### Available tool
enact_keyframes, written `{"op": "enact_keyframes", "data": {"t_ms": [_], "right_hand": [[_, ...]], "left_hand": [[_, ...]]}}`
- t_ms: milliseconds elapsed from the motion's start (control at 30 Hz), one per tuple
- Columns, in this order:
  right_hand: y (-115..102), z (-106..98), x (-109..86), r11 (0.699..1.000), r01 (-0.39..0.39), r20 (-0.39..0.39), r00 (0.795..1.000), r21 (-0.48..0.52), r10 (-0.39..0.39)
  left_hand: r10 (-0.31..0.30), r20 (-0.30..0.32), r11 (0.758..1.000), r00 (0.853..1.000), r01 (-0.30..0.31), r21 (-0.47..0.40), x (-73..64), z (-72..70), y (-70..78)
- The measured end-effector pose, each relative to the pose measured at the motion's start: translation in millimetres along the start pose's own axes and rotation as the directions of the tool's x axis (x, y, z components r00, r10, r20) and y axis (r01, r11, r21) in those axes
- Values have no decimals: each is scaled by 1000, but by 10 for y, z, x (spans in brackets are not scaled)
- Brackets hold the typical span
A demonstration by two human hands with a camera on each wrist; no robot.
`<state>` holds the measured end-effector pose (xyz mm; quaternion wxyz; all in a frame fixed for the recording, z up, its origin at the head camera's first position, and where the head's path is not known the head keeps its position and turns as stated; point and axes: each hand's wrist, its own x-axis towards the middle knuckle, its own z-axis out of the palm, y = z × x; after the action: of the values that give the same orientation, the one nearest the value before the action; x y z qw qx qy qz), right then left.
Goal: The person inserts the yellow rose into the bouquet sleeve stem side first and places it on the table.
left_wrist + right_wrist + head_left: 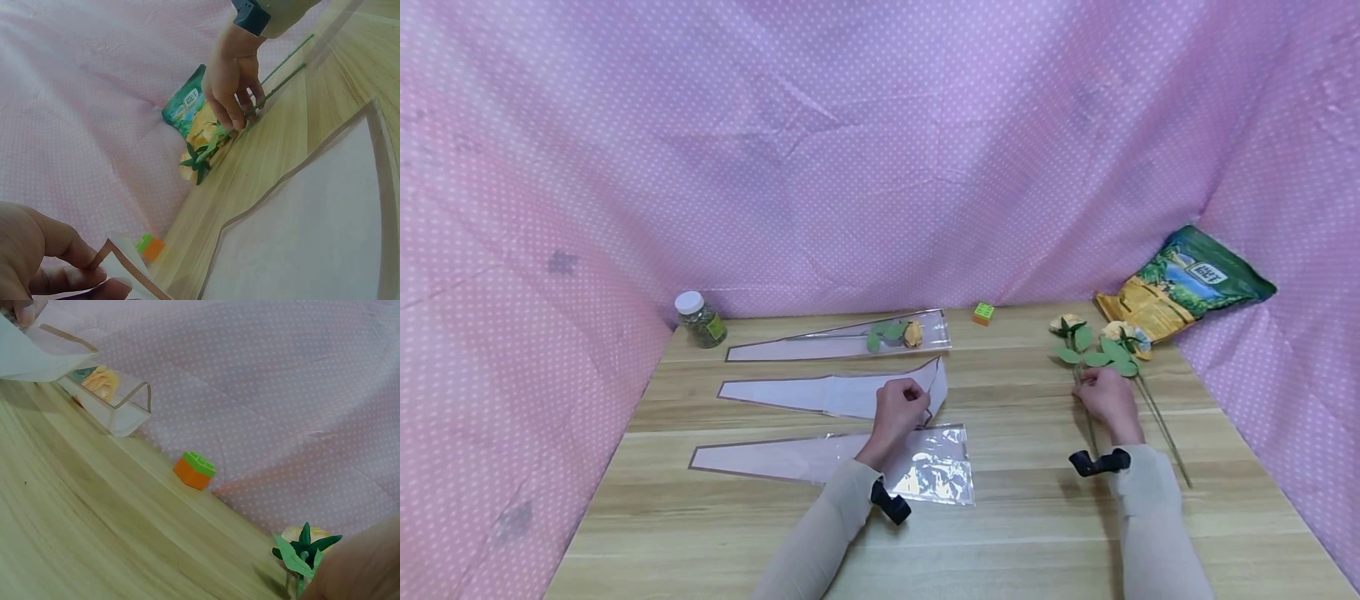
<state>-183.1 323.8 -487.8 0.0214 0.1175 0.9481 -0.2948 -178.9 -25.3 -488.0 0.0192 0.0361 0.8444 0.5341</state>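
My left hand (897,417) pinches the edge of the wide end of the middle flower sleeve (850,395). In the left wrist view, thumb and fingers hold a brown-bordered corner of this sleeve, and its mouth gapes. On the right, my right hand (1108,402) grips the stem of a pale yellow rose (1066,323), with green leaves just past the fingers. A second pale rose (1117,332) lies beside it, its long stem (1165,429) running toward the front. Only part of the right hand shows in the right wrist view, with the green underside of a bloom (305,552) beside it.
Behind the middle sleeve lies another sleeve (775,351) with a yellow rose (913,334) inside. A clear-fronted sleeve (760,457) lies nearer me. A white-lidded jar (702,321), a green-and-orange block (982,313) and a green-and-yellow bag (1195,279) stand along the pink curtain.
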Motion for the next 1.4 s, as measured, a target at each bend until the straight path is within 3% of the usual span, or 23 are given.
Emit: {"op": "enact_keyframes", "data": {"t_ms": [100, 267, 367, 433, 500, 600, 767, 967, 1200, 1400], "right_hand": [[-2, 2, -1, 999, 24, -54, 998, 31, -23], [-19, -11, 22, 989, -3, -86, 996, 146, 16], [-44, -23, 31, 969, -29, -64, 997, 247, 46], [-71, -31, 23, 938, -48, -32, 998, 345, 63], [-106, -38, 7, 884, -79, 8, 996, 461, 85], [-154, -48, -26, 777, -118, 49, 992, 618, 113], [-215, -73, -73, 606, -141, 65, 987, 783, 147], [-261, -102, -113, 419, -156, 90, 981, 894, 172], [-298, -60, -159, 188, -85, 62, 991, 978, 121], [-369, -32, -180, 48, -65, 58, 988, 997, 141]], "left_hand": [[-1, 0, 1000, 1000, 1, 5, -1, 4, -1], [-9, 6, 1000, 1000, 9, 8, 4, 12, 1], [-7, 10, 1000, 1000, 7, 5, 9, 14, -3], [-6, 10, 1000, 1000, 6, 5, 12, 15, -4], [-5, 7, 1000, 1000, 5, 8, 14, 16, -6], [-3, 2, 1000, 1000, 3, 13, 12, 18, -5], [-9, -5, 1000, 1000, 9, 19, 7, 26, -9], [-13, -7, 1000, 1000, 13, 19, 8, 29, -14], [-37, -12, 999, 999, 37, 6, 0, 38, -13], [-32, -18, 999, 999, 32, -9, 2, 38, -9]]}}
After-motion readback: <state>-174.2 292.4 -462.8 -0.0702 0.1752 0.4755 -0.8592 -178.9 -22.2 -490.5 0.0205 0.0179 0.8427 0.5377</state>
